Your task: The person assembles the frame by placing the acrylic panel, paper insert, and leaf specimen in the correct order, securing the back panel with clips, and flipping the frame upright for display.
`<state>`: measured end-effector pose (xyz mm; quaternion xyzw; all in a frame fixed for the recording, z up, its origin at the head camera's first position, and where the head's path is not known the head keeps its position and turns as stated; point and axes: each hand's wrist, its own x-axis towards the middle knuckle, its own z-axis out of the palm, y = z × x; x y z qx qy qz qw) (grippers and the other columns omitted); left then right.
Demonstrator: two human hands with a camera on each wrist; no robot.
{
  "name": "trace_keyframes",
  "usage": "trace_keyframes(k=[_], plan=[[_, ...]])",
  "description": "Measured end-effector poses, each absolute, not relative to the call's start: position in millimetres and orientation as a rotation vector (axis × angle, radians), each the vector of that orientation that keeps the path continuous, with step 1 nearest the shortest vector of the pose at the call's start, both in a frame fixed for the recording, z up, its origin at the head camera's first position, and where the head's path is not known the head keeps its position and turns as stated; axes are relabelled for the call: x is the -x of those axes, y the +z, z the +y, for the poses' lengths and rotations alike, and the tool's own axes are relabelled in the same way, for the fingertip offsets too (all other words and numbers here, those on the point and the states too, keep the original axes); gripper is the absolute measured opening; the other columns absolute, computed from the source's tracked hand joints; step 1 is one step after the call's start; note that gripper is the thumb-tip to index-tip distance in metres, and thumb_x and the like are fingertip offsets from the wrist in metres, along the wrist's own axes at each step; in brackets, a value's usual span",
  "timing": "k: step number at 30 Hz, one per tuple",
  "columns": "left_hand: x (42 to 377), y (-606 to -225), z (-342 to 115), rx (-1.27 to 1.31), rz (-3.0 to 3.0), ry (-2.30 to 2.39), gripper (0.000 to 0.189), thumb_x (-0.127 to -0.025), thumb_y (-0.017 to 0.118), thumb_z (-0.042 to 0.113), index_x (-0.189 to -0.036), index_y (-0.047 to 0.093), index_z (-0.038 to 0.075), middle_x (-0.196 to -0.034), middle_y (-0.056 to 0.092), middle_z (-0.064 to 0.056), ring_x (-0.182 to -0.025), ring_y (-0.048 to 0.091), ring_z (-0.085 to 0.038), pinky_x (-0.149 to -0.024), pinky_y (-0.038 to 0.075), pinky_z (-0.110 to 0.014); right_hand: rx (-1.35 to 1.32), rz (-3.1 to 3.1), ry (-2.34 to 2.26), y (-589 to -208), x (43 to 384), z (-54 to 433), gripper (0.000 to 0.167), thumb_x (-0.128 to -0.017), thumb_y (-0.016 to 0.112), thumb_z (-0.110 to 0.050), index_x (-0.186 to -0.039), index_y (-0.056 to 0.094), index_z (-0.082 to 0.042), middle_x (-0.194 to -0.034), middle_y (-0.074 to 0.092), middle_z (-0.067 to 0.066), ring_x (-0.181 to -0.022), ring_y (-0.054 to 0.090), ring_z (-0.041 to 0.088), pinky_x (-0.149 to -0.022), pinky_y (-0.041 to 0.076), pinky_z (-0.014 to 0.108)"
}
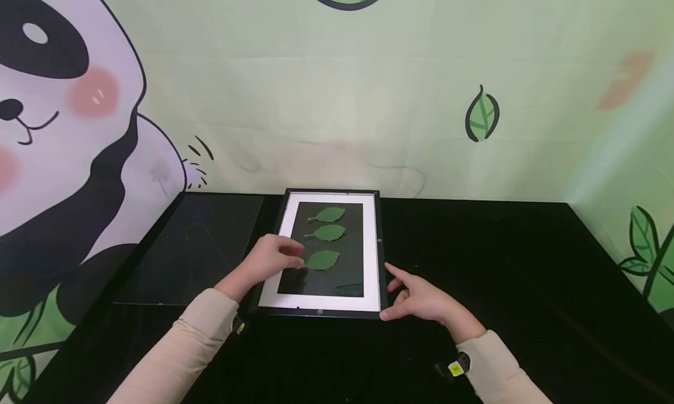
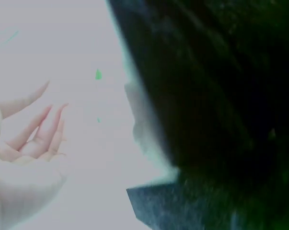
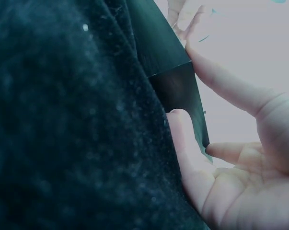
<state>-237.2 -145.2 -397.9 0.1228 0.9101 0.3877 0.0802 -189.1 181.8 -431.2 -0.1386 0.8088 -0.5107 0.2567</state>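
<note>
A black picture frame [image 1: 320, 312] with a white mat [image 1: 372, 252] lies flat on the black cloth. Three green leaves show in a column over its dark centre: a far leaf [image 1: 330, 214], a middle leaf [image 1: 329, 233] and a near leaf [image 1: 323, 260]. My left hand [image 1: 271, 256] hovers over the frame's left side, thumb tip by the near leaf's stem; in the left wrist view its fingers [image 2: 39, 134] are loosely bent and apart from the thumb. With outstretched thumb and fingers, my right hand [image 1: 421, 299] touches the frame's near right corner and right edge.
A flat dark panel [image 1: 195, 252] lies on the black cloth [image 1: 500, 263], left of the frame. Behind the table hangs a pale green backdrop [image 1: 295, 88] printed with a panda [image 1: 100, 135] and leaves. Both wrists wear dark straps.
</note>
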Motion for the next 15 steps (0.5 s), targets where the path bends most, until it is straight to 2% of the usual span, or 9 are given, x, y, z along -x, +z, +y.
trace_keyframes(k=[8,15], plan=[[227,-378,-167,-0.325,2.738,1.230,0.038,-0.088,0.069,0.012,-0.122,0.063,-0.004,-0.114,0.066,-0.019,-0.100,0.063,-0.028,-0.082,0.054,-0.041,0.367,2.183,-1.393,-432,190,183,0.101,-0.080,0.080,-0.018,-0.154,0.013,-0.006,-0.129,0.045,0.020,-0.080,0.067,0.019,-0.085,0.050,0.039],[216,-363,-198,-0.207,2.793,1.240,0.042,-0.091,0.067,0.015,-0.128,0.058,-0.002,-0.117,0.065,-0.019,-0.107,0.061,-0.032,-0.090,0.050,-0.048,0.351,2.188,-1.389,-433,191,182,0.102,-0.078,0.081,-0.019,-0.154,0.014,-0.007,-0.129,0.045,0.019,-0.079,0.067,0.019,-0.086,0.049,0.040]])
